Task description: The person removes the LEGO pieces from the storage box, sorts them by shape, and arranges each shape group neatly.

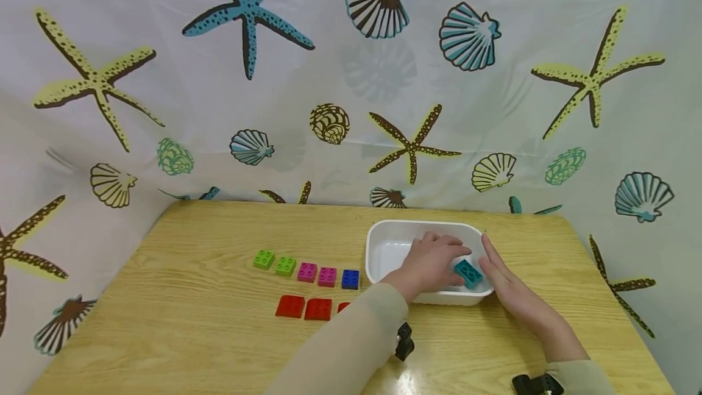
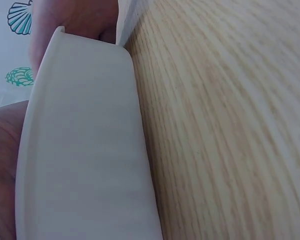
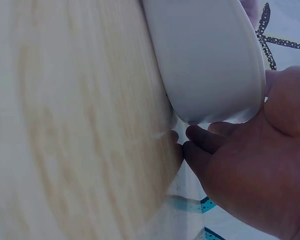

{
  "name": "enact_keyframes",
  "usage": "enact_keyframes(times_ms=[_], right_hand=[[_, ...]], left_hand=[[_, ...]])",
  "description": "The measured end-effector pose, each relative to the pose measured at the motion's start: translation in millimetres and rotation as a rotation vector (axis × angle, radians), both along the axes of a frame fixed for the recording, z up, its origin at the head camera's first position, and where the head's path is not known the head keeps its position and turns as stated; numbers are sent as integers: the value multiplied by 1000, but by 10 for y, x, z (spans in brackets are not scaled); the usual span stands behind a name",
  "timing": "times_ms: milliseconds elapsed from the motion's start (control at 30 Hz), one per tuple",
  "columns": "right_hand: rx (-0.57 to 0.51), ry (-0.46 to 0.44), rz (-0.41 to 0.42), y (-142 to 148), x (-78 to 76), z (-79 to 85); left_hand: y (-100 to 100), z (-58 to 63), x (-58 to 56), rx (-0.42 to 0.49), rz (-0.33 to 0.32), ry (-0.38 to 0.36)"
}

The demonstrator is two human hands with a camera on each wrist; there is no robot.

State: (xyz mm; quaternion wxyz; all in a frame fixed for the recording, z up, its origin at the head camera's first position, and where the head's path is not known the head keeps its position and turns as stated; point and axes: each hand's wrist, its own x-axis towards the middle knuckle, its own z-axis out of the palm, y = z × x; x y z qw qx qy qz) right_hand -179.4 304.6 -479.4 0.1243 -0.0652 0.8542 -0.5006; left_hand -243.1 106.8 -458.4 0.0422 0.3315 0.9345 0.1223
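A white plastic bin (image 1: 389, 224) stands on the table, with a teal toy building brick (image 1: 468, 274) inside at its right end. My left hand (image 1: 430, 261) reaches over the near rim into the bin, fingers spread and bent, with the thumb and index tips right beside the brick. Part of the bin floor is hidden under that hand. Against the bin's right end lies my right hand (image 1: 510, 288), fingers straight along the outside and thumb at the rim. The right wrist view shows this hand (image 3: 250, 165) close to the rounded end wall of the bin.
Left of the bin runs a row of bricks: two lime green (image 1: 264, 259), two pink (image 1: 307, 272) and one blue (image 1: 350, 279). Nearer lie red bricks (image 1: 290, 306), the rightmost partly behind the left sleeve. A patterned curtain (image 1: 329, 163) hangs behind the wooden table (image 1: 208, 322).
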Motion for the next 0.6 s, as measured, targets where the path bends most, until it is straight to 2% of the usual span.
enact_keyframes(times_ms=[167, 367, 600], right_hand=[[-7, -2, -1, -3, -1, -8], [-10, -1, -1, -9, -9, -22], [-5, 2, -3, -6, 3, -11]], left_hand=[[33, -18, -15, -9, -2, 17], [55, -38, -17, 9, 14, -27], [77, -28, -7, -27, 24, -39]])
